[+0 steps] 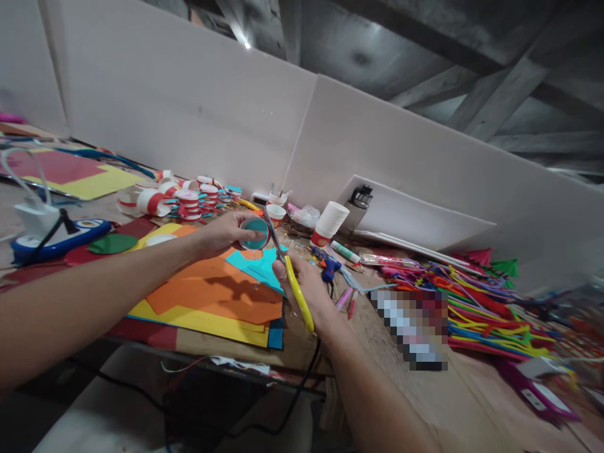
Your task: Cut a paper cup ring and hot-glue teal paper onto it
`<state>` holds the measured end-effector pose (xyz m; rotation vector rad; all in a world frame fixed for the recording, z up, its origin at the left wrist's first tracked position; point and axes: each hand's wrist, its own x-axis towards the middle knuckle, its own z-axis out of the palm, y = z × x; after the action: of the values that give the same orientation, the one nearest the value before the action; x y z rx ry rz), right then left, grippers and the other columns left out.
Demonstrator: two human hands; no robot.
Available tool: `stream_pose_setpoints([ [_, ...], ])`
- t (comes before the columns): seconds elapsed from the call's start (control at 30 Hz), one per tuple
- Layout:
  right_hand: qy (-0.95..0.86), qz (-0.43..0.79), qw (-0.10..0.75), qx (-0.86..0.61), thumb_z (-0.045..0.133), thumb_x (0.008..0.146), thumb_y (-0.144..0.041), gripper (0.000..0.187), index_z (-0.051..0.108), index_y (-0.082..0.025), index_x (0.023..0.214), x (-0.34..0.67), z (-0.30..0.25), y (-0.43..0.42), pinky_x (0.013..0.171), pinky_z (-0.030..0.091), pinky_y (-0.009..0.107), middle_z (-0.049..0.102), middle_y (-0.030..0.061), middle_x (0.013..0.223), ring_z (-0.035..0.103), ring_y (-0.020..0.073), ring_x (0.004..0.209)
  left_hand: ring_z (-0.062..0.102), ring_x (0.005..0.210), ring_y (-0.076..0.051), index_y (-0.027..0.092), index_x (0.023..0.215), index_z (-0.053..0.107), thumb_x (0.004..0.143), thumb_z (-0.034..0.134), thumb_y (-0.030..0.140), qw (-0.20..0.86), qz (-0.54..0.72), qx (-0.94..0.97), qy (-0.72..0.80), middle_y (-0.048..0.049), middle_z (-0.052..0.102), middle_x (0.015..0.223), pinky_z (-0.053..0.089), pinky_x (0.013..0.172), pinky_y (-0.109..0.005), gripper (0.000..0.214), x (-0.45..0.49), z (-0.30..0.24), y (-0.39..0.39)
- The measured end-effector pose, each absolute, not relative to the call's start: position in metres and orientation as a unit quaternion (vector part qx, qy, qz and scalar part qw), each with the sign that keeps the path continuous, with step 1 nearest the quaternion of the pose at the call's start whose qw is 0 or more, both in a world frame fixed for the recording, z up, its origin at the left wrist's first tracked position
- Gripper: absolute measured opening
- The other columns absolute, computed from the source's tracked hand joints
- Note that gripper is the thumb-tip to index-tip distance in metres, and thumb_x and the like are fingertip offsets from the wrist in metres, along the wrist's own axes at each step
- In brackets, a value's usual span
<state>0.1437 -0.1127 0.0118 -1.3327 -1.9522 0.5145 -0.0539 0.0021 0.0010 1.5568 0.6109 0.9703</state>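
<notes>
My left hand [224, 234] grips a paper cup piece [253, 224] with a teal round face turned toward me. My thumb lies across that face. My right hand [309, 286] is closed around yellow-handled scissors [296, 290], whose blades point up and away, close to the right side of the cup piece. Whether the blades touch it, I cannot tell. Below the hands, cut turquoise paper [259, 267] rests on orange sheets [202, 292], which overlie yellow paper [236, 331].
Behind stand red-and-white cup pieces [189, 204], a stack of paper cups [330, 223] and a dark bottle [359, 204]. A blue glue gun [329, 264] lies right of my hand. Colourful pipe cleaners [486, 314] spread at right; a blue power strip [61, 241] sits left.
</notes>
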Motion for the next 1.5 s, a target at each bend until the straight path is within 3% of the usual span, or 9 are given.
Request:
stream_pose_setpoints([
  [0.1, -0.752, 0.191, 0.353, -0.523, 0.044, 0.088, -0.062, 0.044, 0.042, -0.022, 0.071, 0.144, 0.010, -0.111, 0.052, 0.025, 0.023, 0.039, -0.0041, 0.060, 0.036, 0.0108, 0.056, 0.054, 0.057, -0.009, 0.015, 0.082, 0.067, 0.068, 0.079, 0.034, 0.546, 0.419, 0.676, 0.264, -0.0006, 0.063, 0.071, 0.038, 0.050, -0.020, 0.027, -0.053, 0.003, 0.001],
  [0.3, -0.723, 0.147, 0.384, -0.555, 0.047, 0.085, -0.065, 0.047, 0.044, -0.021, 0.068, 0.149, 0.004, -0.102, 0.051, 0.026, 0.024, 0.041, -0.0039, 0.058, 0.037, 0.0107, 0.054, 0.064, 0.069, -0.014, 0.014, 0.074, 0.069, 0.068, 0.078, 0.028, 0.449, 0.463, 0.719, 0.260, -0.0026, 0.069, 0.072, 0.052, 0.068, -0.026, 0.017, -0.047, 0.016, -0.016],
  [0.5, -0.702, 0.164, 0.406, -0.562, 0.055, 0.084, -0.060, 0.041, 0.046, -0.022, 0.072, 0.159, -0.005, -0.093, 0.049, 0.029, 0.023, 0.045, -0.0043, 0.057, 0.041, 0.0116, 0.052, 0.065, 0.070, -0.015, 0.015, 0.076, 0.069, 0.070, 0.073, 0.021, 0.391, 0.440, 0.761, 0.272, -0.0029, 0.071, 0.074, 0.051, 0.068, -0.026, 0.009, -0.045, 0.016, -0.019],
  [0.63, -0.700, 0.167, 0.393, -0.573, 0.056, 0.083, -0.061, 0.042, 0.048, -0.022, 0.071, 0.162, -0.009, -0.088, 0.048, 0.031, 0.023, 0.048, -0.0034, 0.056, 0.044, 0.0120, 0.051, 0.063, 0.075, -0.016, 0.015, 0.085, 0.071, 0.068, 0.074, 0.022, 0.365, 0.421, 0.773, 0.302, -0.0026, 0.072, 0.082, 0.049, 0.069, -0.026, 0.018, -0.046, 0.009, -0.011],
  [0.8, -0.697, 0.156, 0.377, -0.590, 0.053, 0.083, -0.064, 0.045, 0.052, -0.021, 0.071, 0.163, -0.010, -0.084, 0.047, 0.033, 0.022, 0.051, -0.0025, 0.054, 0.047, 0.0126, 0.050, 0.063, 0.074, -0.016, 0.012, 0.087, 0.071, 0.071, 0.075, 0.035, 0.468, 0.433, 0.696, 0.331, -0.0052, 0.071, 0.084, 0.048, 0.066, -0.026, 0.028, -0.046, -0.004, -0.001],
  [1.0, -0.701, 0.132, 0.339, -0.614, 0.051, 0.085, -0.064, 0.045, 0.063, -0.021, 0.081, 0.163, -0.007, -0.086, 0.053, 0.037, 0.024, 0.059, 0.0011, 0.061, 0.054, 0.0155, 0.057, 0.071, 0.079, -0.022, 0.011, 0.094, 0.067, 0.075, 0.071, 0.020, 0.681, 0.411, 0.532, 0.290, -0.0129, 0.072, 0.093, 0.057, 0.063, -0.031, 0.021, -0.041, -0.012, 0.003],
  [1.13, -0.694, 0.086, 0.274, -0.660, 0.053, 0.086, -0.060, 0.042, 0.068, -0.021, 0.095, 0.160, -0.002, -0.089, 0.060, 0.038, 0.026, 0.068, 0.0055, 0.076, 0.061, 0.0193, 0.069, 0.072, 0.089, -0.027, 0.010, 0.096, 0.067, 0.077, 0.063, 0.007, 0.728, 0.429, 0.457, 0.278, -0.0146, 0.072, 0.099, 0.061, 0.065, -0.034, 0.019, -0.041, -0.006, 0.000],
  [1.27, -0.666, 0.086, 0.213, -0.710, 0.061, 0.082, -0.055, 0.040, 0.070, -0.022, 0.102, 0.158, -0.001, -0.091, 0.063, 0.039, 0.028, 0.072, 0.0098, 0.089, 0.066, 0.0242, 0.081, 0.072, 0.091, -0.027, 0.006, 0.094, 0.069, 0.083, 0.057, 0.011, 0.760, 0.438, 0.404, 0.259, -0.0188, 0.072, 0.100, 0.063, 0.072, -0.036, 0.017, -0.042, -0.006, 0.002],
  [1.5, -0.655, 0.082, 0.200, -0.724, 0.064, 0.079, -0.054, 0.040, 0.070, -0.022, 0.101, 0.159, -0.005, -0.089, 0.063, 0.040, 0.031, 0.073, 0.0123, 0.093, 0.067, 0.0288, 0.085, 0.072, 0.080, -0.023, 0.007, 0.092, 0.069, 0.074, 0.059, 0.002, 0.722, 0.461, 0.429, 0.288, -0.0178, 0.072, 0.096, 0.060, 0.059, -0.028, 0.021, -0.042, -0.008, 0.005],
])
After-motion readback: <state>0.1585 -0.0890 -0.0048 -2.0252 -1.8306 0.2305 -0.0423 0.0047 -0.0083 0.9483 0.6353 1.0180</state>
